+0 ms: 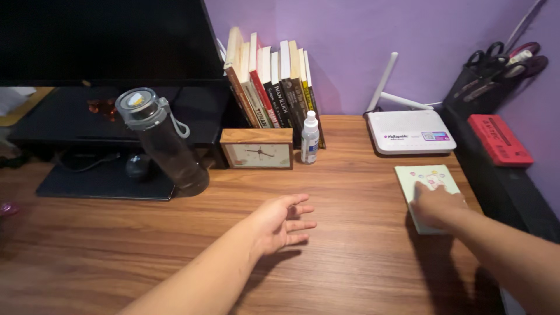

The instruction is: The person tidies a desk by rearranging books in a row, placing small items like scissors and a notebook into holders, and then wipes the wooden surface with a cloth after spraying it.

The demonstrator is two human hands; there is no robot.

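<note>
My right hand (434, 205) lies on top of a pale green notepad (424, 175) at the right side of the wooden desk (350, 256), its fingers pressing on the cover. Whether it grips the pad is unclear. My left hand (283, 223) hovers open over the middle of the desk, fingers spread, holding nothing. A small wooden-framed clock (257, 149) stands behind it.
A dark water bottle (163, 140) stands left of the clock. Books (271, 81) lean against the purple wall, with a small white bottle (310, 137) in front. A white router (409, 132), a red box (500, 140) and a scissor holder (487, 76) sit at right. A black monitor (105, 41) fills the back left.
</note>
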